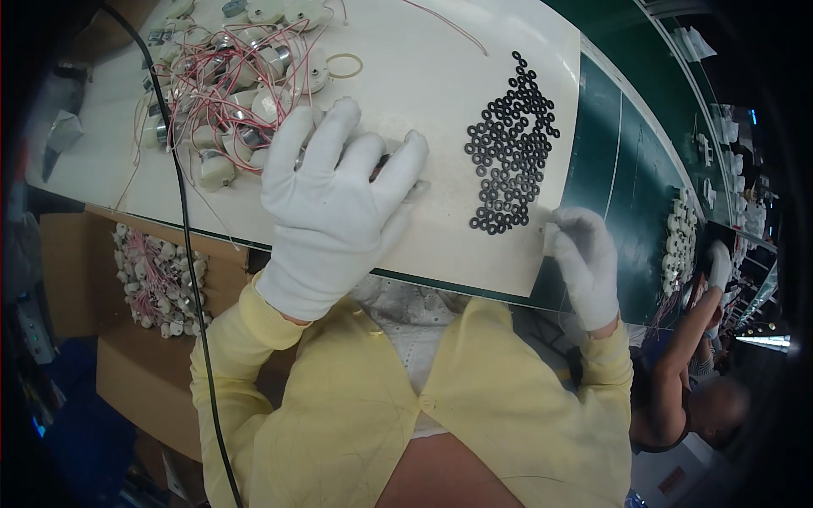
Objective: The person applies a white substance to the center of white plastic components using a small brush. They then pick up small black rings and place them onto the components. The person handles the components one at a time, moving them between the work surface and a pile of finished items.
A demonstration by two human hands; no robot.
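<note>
White cotton-like gloves cover both hands of a person in a yellow cardigan (525, 406), working at the near edge of a white table (415, 93). The left hand (334, 203) reaches over the near right side of a heap of pale, round wired parts (229, 93), palm down, fingers spread and curved; a dark piece (378, 166) shows between the fingers, mostly hidden, and whether it is gripped cannot be told. The right hand (584, 262) hovers by the table's near right corner, fingers bent toward the thumb; whether the tips pinch anything cannot be told.

Black rings (511, 144) lie in a long patch near the table's right edge, tapering toward the far side, just beyond the right hand. A broad strip of tabletop separates heap from rings, giving the left hand room to its right. A yellowish loop (359, 66) rests just right of the heap, its pink and red wires spilling toward the near left edge. Beyond the right border runs a dark green surface (631, 169). Below the near left edge, a cardboard box (144, 372) sits beside more wired pieces (161, 279); a black cable (188, 229) crosses in front. At far right, a co-worker (673, 372) extends a gloved hand.
</note>
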